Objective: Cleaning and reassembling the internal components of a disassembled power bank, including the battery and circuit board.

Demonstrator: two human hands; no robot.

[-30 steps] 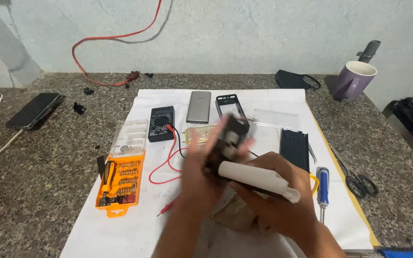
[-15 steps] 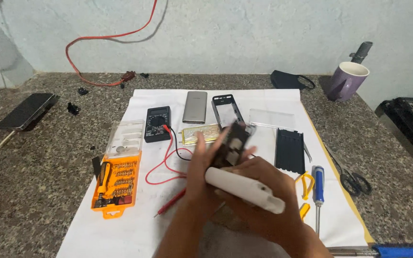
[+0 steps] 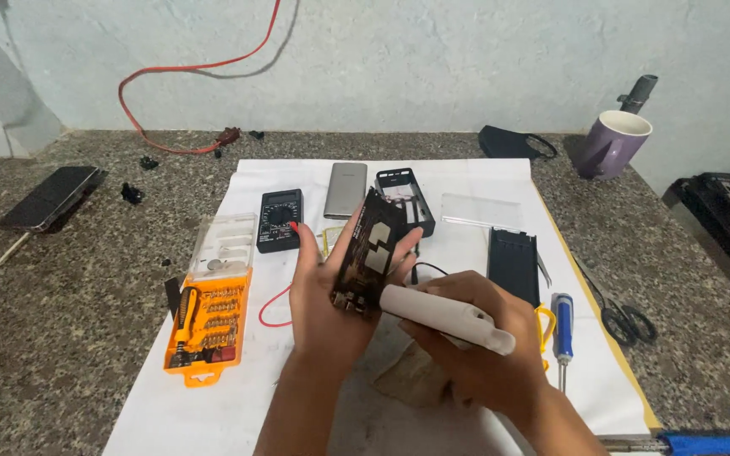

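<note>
Circuit board (image 3: pixel 371 253): dark, with pale patches, held upright and tilted above the white sheet (image 3: pixel 213 397), just right of the multimeter (image 3: pixel 280 219).
Phone (image 3: pixel 48 197): dark, lying flat on the desk (image 3: pixel 61 338), far left of the multimeter.
Screwdriver kit (image 3: pixel 209 317): orange tray with a clear lid folded open, below and left of the multimeter, on the sheet's left edge.
Left hand (image 3: pixel 327 295): fingers closed around the board's edges, thumb on its left side, palm behind it.
Silver slab (image 3: pixel 345 189): flat, just right of the multimeter, near the sheet's top.
Black frame (image 3: pixel 405 199): open case shell, right of the silver slab, behind the board.
Right hand (image 3: pixel 475 350): fingers wrapped tight on a white cylindrical tool (image 3: pixel 445 317), whose tip touches the board's lower right edge.
Black cover (image 3: pixel 513 264): flat, well right of the multimeter.
Blue screwdriver (image 3: pixel 562 325): lying just right of the right hand.
Scissors (image 3: pixel 623 312): on the bare desk, past the sheet's right edge.
Purple mug (image 3: pixel 614 143): far right of the multimeter, near the wall.
</note>
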